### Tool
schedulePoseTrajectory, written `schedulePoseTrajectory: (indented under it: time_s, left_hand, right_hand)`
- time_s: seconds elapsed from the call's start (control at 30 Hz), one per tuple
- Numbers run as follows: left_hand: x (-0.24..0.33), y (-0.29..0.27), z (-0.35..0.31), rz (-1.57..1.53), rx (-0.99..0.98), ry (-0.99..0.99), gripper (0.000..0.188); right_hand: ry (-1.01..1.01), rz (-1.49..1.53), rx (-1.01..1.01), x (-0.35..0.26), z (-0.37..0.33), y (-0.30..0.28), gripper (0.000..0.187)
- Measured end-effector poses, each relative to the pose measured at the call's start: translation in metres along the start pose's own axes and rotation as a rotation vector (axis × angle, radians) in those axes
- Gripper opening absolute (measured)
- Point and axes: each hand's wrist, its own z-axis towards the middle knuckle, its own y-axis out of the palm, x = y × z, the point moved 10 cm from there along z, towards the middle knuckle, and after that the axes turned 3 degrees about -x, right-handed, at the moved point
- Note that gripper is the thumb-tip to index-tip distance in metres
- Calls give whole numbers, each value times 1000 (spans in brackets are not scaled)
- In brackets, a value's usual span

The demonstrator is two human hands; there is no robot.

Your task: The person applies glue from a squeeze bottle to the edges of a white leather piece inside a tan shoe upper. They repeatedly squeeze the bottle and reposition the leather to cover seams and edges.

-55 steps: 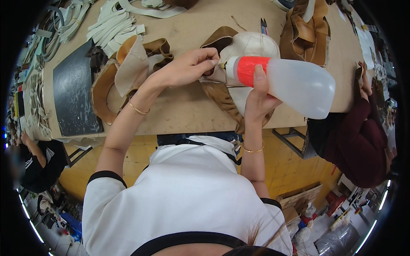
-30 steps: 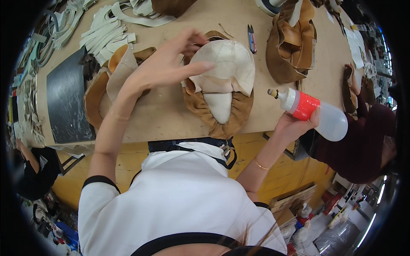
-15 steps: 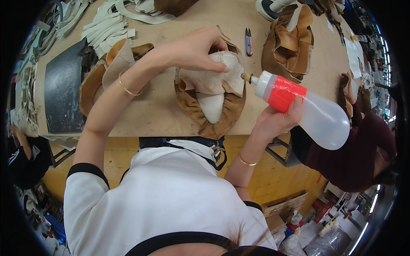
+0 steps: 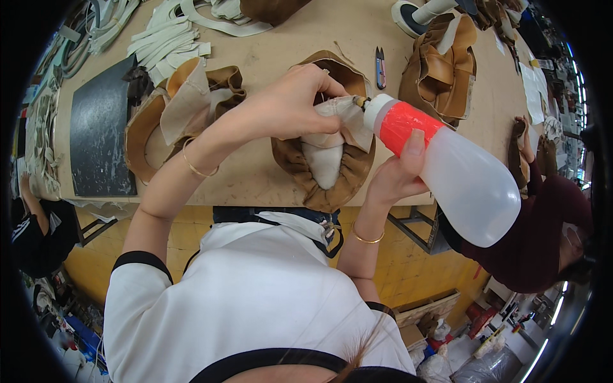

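A brown leather shoe upper (image 4: 354,180) lies turned open near the table's front edge, gathered toward its near end. Its pale lining (image 4: 355,125) stands up in folds, with a white padded part (image 4: 322,165) below. From the left, my left hand (image 4: 297,102) pinches the lining's edge between thumb and fingers. My right hand (image 4: 401,172) grips a translucent squeeze bottle (image 4: 477,188) banded in red, tilted with its nozzle pointing up and left. The nozzle tip (image 4: 360,101) is at the lining, close beside my left fingers; whether liquid comes out cannot be seen.
Thread snips (image 4: 380,67) lie beyond the bottle. Another brown upper (image 4: 440,70) sits at right, and more leather pieces (image 4: 182,105) at left beside a dark board (image 4: 102,131). Pale strips (image 4: 169,48) are heaped behind. A co-worker in maroon (image 4: 543,223) is at right.
My right hand has brought the bottle left and its nozzle up to the lining. My left hand has folded the lining back, uncovering the upper's brown inside at the far end.
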Motion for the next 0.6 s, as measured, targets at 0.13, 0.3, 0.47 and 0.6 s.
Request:
schedulePoseTrajectory:
  time_s: [0.13,0.3,0.47,0.6]
  left_hand:
    - [-3,2,2,-34,-12,-1,33]
    - [-2,-5,-1,-85,63,6,38]
    - [4,-6,-14,-45,160,54,43]
    - [9,-10,-18,-170,286,97,47]
  right_hand:
    - [16,173,-96,1,-8,11,61]
    - [-35,147,-73,-5,-10,11,62]
    - [37,217,0,-3,-1,-1,63]
    - [-61,152,-95,-19,-10,12,66]
